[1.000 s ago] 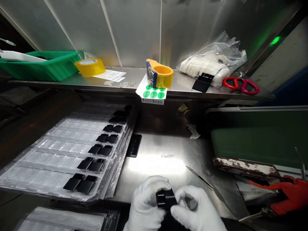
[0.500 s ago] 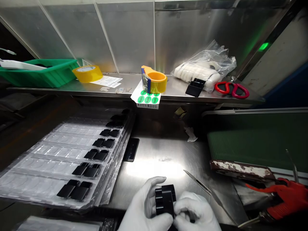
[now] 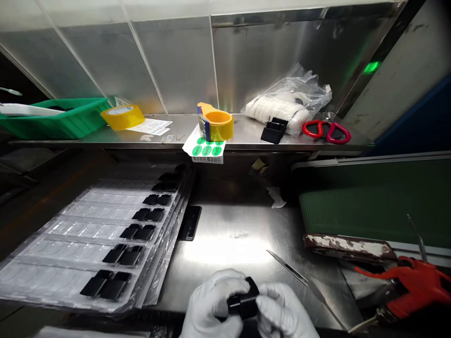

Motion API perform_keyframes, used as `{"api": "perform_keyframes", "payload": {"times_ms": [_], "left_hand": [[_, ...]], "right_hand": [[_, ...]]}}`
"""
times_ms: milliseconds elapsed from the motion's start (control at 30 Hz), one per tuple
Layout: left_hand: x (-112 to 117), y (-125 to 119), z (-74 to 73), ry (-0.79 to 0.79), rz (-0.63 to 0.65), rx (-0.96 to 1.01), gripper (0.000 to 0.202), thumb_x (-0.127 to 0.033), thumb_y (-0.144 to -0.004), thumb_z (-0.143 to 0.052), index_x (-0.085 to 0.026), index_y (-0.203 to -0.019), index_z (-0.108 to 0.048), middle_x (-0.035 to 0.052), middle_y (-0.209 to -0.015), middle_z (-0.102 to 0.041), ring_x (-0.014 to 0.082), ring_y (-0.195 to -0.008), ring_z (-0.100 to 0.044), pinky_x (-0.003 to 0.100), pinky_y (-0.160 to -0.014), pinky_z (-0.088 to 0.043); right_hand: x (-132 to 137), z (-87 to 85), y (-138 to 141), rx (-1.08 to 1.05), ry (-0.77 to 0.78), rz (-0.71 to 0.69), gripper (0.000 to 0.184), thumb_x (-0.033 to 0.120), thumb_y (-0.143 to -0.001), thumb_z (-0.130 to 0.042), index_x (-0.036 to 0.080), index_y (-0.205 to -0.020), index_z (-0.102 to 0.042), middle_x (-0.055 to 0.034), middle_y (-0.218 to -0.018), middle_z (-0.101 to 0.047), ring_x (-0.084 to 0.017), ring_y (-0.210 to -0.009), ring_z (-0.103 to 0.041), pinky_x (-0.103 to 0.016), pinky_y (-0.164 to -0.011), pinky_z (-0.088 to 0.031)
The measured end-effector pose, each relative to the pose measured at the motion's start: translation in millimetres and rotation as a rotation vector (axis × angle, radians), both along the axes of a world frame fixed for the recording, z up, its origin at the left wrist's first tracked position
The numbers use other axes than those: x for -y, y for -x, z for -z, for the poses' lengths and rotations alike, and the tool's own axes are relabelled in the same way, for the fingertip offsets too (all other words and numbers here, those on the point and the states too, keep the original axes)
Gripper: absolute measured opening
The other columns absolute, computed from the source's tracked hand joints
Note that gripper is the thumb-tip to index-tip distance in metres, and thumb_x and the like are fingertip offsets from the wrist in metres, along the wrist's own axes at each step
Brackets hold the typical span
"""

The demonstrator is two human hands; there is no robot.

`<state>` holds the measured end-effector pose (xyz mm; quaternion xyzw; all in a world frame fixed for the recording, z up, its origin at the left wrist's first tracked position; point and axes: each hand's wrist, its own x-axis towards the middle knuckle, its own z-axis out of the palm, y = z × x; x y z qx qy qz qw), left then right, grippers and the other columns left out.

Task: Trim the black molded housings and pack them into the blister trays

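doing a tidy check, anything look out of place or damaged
A lone black part sits on the shelf, apart from the similar parts in the plastic tray. The label sheet hangs over the shelf's front edge. A crumpled white scrap lies far back on the bench. The brown bar beside the green conveyor looks patchy, as if worn.

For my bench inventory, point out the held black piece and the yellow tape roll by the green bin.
Black piece (image 3: pixel 248 305): head view, middle of its body.
Yellow tape roll (image 3: pixel 127 121): head view, outer side of the roll.
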<state>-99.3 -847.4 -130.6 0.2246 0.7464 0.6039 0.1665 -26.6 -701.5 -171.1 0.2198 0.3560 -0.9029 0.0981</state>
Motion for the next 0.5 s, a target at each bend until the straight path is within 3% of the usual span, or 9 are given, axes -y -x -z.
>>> {"api": "perform_keyframes", "payload": {"times_ms": [100,167,267,367,433,467,500], "left_hand": [[-3.5,-1.8,5.5,0.027,-0.045,-0.130,0.034,-0.004,-0.066,-0.070,-0.027,-0.088,-0.079,0.0087,-0.104,-0.075,0.0308,-0.103,-0.067,0.038,-0.093,-0.052],[-11.8,-6.2,5.2,0.041,-0.135,0.039,0.043,-0.004,-0.062,-0.073,-0.026,-0.099,-0.075,0.0087,-0.105,-0.073,0.0301,-0.101,-0.067,0.037,-0.090,-0.053],[-25.5,-11.0,1.3,-0.002,-0.225,0.485,0.075,0.002,-0.052,-0.073,-0.024,-0.121,-0.059,0.0049,-0.099,-0.072,0.0250,-0.089,-0.069,0.032,-0.077,-0.055],[-29.9,-8.8,1.5,-0.167,-0.240,0.706,0.062,-0.003,-0.055,-0.076,-0.021,-0.111,-0.058,-0.0003,-0.086,-0.068,0.0148,-0.075,-0.064,0.022,-0.067,-0.050],[-27.1,-6.0,7.2,-0.324,-0.146,0.858,0.050,-0.018,-0.060,-0.081,-0.021,-0.105,-0.060,-0.0013,-0.078,-0.064,0.0122,-0.069,-0.061,0.022,-0.065,-0.048],[-25.0,-5.4,11.6,-0.396,-0.072,0.942,0.049,-0.027,-0.062,-0.083,-0.021,-0.105,-0.061,-0.0008,-0.076,-0.063,0.0124,-0.068,-0.061,0.023,-0.066,-0.048],[-23.1,-5.5,16.9,-0.453,0.003,0.983,0.051,-0.035,-0.062,-0.083,-0.020,-0.106,-0.062,0.0006,-0.076,-0.064,0.0134,-0.068,-0.062,0.025,-0.067,-0.048]], "right_hand": [[-7.3,6.0,3.5,-0.041,0.077,-0.143,0.049,0.051,-0.068,-0.077,0.018,-0.052,-0.044,0.0103,-0.037,-0.033,-0.002,-0.032,-0.020,-0.020,-0.036,-0.013],[-10.0,8.5,3.1,-0.017,-0.004,-0.128,0.046,0.053,-0.065,-0.079,0.018,-0.058,-0.049,0.0095,-0.039,-0.038,-0.003,-0.033,-0.024,-0.020,-0.037,-0.016],[-9.1,8.0,-1.5,0.057,-0.312,0.040,0.044,0.052,-0.061,-0.080,0.014,-0.069,-0.059,0.0038,-0.055,-0.051,-0.006,-0.047,-0.040,-0.020,-0.047,-0.030],[-7.0,6.2,-6.7,-0.001,-0.702,0.055,0.031,0.040,-0.066,-0.077,0.015,-0.058,-0.061,0.0024,-0.056,-0.049,-0.009,-0.052,-0.043,-0.023,-0.051,-0.037],[-8.0,7.4,-8.5,-0.158,-0.949,0.036,0.021,0.031,-0.066,-0.078,0.017,-0.058,-0.064,0.0017,-0.054,-0.050,-0.012,-0.052,-0.047,-0.024,-0.050,-0.040],[-9.4,8.9,-8.7,-0.272,-1.051,0.076,0.014,0.029,-0.065,-0.079,0.019,-0.068,-0.070,-0.0005,-0.061,-0.058,-0.016,-0.059,-0.055,-0.026,-0.057,-0.047],[-11.2,10.7,-8.2,-0.394,-1.127,0.129,0.023,0.030,-0.064,-0.081,0.022,-0.085,-0.074,-0.0035,-0.075,-0.067,-0.021,-0.073,-0.062,-0.030,-0.069,-0.052]]}}
